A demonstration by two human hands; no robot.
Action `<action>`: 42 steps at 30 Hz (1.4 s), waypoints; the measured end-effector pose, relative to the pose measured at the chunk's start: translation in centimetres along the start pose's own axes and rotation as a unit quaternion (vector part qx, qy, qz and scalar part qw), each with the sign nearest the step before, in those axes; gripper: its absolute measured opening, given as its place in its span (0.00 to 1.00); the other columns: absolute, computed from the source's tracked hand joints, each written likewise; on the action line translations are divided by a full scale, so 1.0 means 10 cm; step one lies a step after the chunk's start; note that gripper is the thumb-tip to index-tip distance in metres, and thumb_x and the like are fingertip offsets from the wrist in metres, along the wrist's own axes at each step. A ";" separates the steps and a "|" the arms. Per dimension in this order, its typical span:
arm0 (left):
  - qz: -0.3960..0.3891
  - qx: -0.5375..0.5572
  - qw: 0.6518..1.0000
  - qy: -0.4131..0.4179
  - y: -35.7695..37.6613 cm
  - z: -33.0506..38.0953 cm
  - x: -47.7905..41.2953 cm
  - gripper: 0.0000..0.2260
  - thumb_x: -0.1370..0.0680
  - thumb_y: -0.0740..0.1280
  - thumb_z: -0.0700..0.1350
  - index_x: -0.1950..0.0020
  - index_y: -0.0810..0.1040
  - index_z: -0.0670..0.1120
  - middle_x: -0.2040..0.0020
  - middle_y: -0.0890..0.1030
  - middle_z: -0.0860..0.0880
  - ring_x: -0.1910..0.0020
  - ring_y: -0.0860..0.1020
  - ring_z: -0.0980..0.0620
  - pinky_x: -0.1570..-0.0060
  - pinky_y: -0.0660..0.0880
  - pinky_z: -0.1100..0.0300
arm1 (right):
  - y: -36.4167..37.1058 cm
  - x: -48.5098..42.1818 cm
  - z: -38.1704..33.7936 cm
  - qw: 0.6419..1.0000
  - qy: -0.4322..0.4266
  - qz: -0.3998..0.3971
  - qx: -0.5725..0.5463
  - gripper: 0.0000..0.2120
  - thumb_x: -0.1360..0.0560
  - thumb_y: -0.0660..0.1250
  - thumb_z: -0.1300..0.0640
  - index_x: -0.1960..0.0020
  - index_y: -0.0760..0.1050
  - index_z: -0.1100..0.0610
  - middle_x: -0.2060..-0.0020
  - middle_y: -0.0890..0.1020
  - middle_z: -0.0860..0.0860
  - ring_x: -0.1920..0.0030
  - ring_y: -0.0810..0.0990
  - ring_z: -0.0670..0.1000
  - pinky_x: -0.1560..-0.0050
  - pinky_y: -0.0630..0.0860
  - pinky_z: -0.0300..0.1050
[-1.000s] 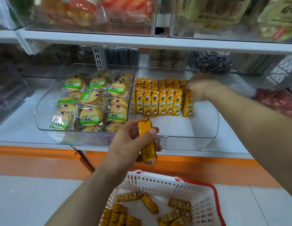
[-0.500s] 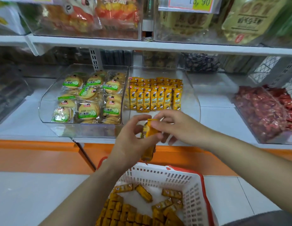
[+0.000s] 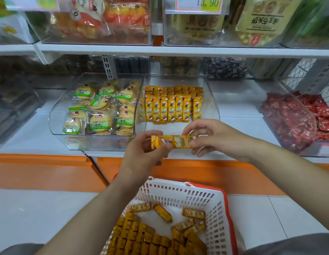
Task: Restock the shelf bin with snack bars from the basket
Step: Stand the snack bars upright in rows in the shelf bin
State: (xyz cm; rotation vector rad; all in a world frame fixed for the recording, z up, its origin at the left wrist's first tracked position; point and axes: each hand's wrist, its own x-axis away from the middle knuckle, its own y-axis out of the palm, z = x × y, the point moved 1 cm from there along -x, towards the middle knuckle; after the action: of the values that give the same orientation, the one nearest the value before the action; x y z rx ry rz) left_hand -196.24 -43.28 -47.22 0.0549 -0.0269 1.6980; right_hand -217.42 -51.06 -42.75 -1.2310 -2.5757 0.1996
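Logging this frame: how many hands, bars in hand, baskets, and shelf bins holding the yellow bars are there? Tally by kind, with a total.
Hands: 2, the left hand and the right hand
Bars in hand: 1, the snack bar pinched at both ends
Baskets: 1, the basket
Bins with yellow bars: 1, the shelf bin
Total: 5

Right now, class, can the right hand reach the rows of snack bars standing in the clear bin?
Probably yes: the right hand is just before the bin, its top open, nothing between; but it and the left hand pinch a snack bar.
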 end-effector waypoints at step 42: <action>0.008 -0.615 0.734 0.289 0.83 -0.22 -2.77 0.25 0.35 0.77 0.64 0.41 0.79 0.58 0.40 0.73 0.49 0.36 0.69 0.44 0.37 0.65 0.47 | -1.45 -1.51 -0.06 0.819 -0.034 0.191 0.540 0.12 0.31 0.75 0.50 0.49 0.79 0.48 0.54 0.82 0.49 0.56 0.79 0.52 0.59 0.75 0.42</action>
State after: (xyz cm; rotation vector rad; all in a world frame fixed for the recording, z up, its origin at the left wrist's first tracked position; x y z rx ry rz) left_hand -201.03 -71.65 -50.78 -1.4661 -0.6767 1.3449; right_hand -218.99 -71.91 -41.53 -1.1704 -1.6343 1.5373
